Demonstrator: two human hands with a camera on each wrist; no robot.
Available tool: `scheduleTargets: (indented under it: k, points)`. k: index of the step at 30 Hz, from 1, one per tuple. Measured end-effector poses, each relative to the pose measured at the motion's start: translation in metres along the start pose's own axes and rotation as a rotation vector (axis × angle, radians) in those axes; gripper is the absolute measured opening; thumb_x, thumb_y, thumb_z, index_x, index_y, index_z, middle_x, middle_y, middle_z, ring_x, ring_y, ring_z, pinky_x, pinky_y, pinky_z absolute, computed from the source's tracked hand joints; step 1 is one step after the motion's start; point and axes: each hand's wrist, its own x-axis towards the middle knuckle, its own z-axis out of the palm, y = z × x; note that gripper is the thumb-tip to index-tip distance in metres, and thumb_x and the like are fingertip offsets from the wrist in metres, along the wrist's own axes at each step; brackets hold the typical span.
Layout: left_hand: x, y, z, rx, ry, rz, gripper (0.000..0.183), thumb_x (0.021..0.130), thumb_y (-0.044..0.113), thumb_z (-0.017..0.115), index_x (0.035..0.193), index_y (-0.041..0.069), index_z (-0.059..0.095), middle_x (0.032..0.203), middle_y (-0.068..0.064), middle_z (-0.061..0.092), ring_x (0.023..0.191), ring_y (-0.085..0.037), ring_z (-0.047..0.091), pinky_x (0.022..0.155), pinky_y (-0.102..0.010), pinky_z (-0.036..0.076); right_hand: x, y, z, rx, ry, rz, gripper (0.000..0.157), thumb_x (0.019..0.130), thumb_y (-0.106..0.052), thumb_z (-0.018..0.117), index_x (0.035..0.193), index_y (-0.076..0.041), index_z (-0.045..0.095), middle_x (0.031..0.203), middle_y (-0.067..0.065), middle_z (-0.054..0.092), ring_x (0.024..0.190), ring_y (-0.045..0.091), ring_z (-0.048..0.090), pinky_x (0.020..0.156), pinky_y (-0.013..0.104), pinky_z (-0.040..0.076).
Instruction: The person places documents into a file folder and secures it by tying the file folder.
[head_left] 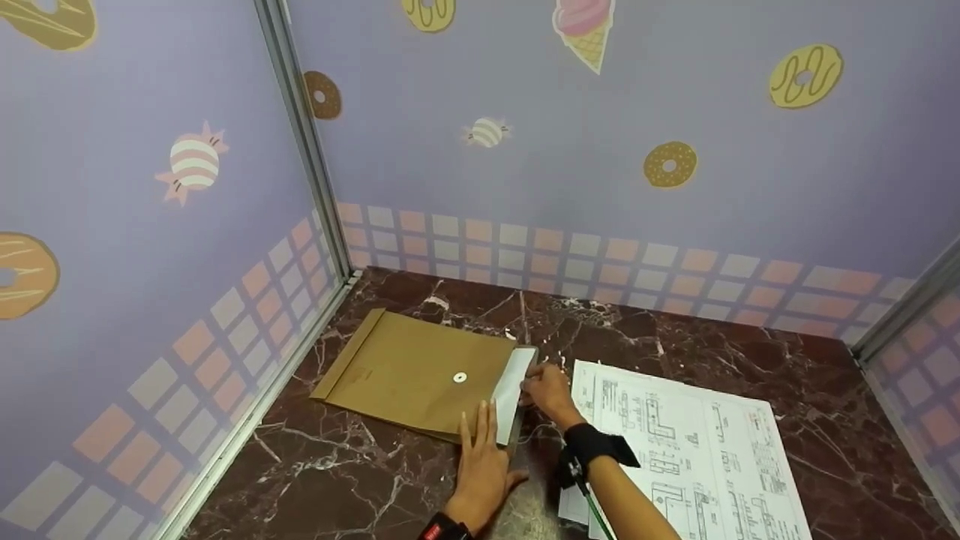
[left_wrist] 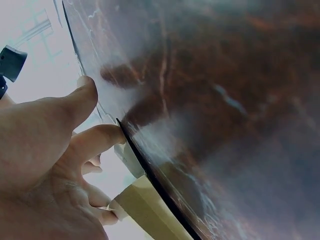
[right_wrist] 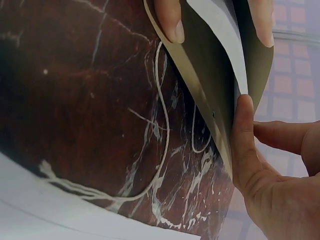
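A brown string-tie document envelope (head_left: 427, 367) lies on the dark marbled tabletop, with a round white button on its upper face. White paper (head_left: 514, 394) shows in its gaping mouth at the right end. My left hand (head_left: 480, 469) rests on the near corner by that mouth, its fingers straight and thumb out to the side. In the right wrist view, left-hand fingertips (right_wrist: 175, 30) lie at both lips of the mouth. My right hand (head_left: 551, 390) pinches the paper's outer edge at the mouth, with bent fingers. Pale string (right_wrist: 165, 125) trails from the envelope across the tabletop.
Printed sheets with technical drawings (head_left: 675, 450) lie to the right, partly under my right forearm. Purple walls (head_left: 525, 165) with sweets printed on them stand behind and to both sides. A black strap (head_left: 596, 446) with a cable is on my right wrist.
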Motion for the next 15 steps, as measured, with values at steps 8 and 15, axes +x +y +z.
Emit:
scheduleTargets:
  k: [8,15]
  points:
    - [0.001,-0.001,0.001,0.032,-0.010,0.007,0.062,0.075,0.077,0.057,0.083,0.019,0.079,0.156,-0.016,0.038,0.145,-0.032,0.036,0.113,-0.056,0.032,-0.001,-0.001,0.007,0.024,-0.013,-0.011,0.022,0.087,0.010,0.058,0.107,0.020,0.059,0.089,0.032,0.067,0.069,0.037,0.073,0.063,0.042,0.061]
    - [0.002,0.000,0.000,0.031,-0.100,0.021,0.066,0.079,0.075,0.054,0.129,0.033,0.067,0.159,-0.015,0.034,0.147,-0.032,0.033,0.115,-0.057,0.030,-0.001,0.003,0.011,0.040,-0.026,0.027,0.026,0.089,0.008,0.057,0.112,0.020,0.056,0.094,0.032,0.067,0.075,0.038,0.073,0.066,0.040,0.061]
